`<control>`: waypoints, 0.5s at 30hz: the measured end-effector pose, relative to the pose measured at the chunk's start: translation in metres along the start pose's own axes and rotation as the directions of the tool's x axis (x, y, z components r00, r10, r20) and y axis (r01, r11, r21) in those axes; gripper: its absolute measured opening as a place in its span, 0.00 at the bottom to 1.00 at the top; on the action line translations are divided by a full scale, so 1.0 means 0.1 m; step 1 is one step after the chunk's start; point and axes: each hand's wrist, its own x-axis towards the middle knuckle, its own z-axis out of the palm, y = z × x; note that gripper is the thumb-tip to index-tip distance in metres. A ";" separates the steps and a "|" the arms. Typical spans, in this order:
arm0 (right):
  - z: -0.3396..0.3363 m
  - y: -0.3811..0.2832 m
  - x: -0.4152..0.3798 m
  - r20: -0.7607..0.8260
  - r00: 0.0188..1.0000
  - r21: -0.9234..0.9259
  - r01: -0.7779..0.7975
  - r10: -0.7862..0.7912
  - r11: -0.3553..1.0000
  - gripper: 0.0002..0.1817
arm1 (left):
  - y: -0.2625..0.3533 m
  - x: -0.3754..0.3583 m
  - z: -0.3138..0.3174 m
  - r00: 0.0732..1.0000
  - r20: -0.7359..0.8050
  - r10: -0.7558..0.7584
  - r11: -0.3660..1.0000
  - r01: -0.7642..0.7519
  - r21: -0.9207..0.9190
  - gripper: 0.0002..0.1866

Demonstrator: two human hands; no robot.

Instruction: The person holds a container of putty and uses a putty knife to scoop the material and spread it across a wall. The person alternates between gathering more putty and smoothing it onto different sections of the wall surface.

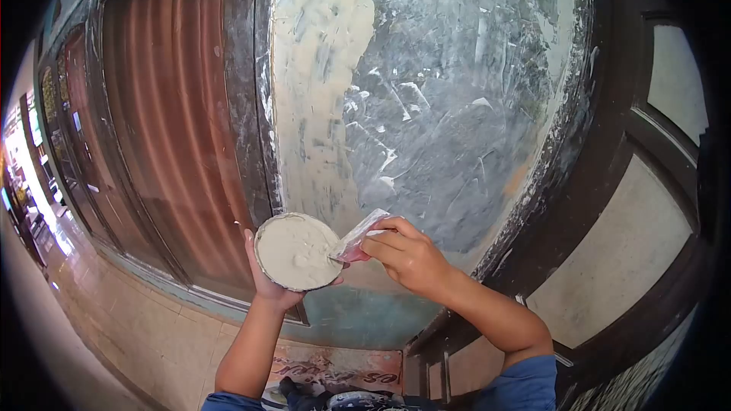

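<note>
My left hand (pixel 272 287) holds a round bowl (pixel 299 252) from below and the side, its fingers wrapped round it. Pale, thick paste fills the bowl. A putty scraper (pixel 358 237), smeared with white, is gripped in my right hand (pixel 403 253), and its edge dips into the paste at the bowl's right side. Behind both hands stands a wall panel (pixel 449 129), grey with white streaks. A cream coat (pixel 316 68) of paste covers the panel's left strip.
On the left, a dark-framed window (pixel 164 99) shows a reddish curtain. A dark wooden door (pixel 617 259) with pale panels is on the right. Below are floor tiles (pixel 145 327) and a mat (pixel 343 365) with lettering.
</note>
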 end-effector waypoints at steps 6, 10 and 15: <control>0.08 0.00 0.00 -0.090 0.996 -0.003 -0.014 0.013 1.000 0.24 | -0.01 0.00 -0.08 0.980 0.194 -0.046 0.999 0.040 0.032 0.63; 0.14 0.00 -0.03 -0.117 0.992 -0.001 -0.039 0.039 0.999 0.21 | -0.05 -0.02 -0.06 0.986 0.157 -0.047 0.996 0.035 0.076 0.65; 0.18 0.00 -0.06 -0.174 0.972 0.002 -0.163 0.161 0.987 0.14 | -0.09 0.02 -0.20 0.990 0.131 -0.052 0.998 0.048 0.034 0.65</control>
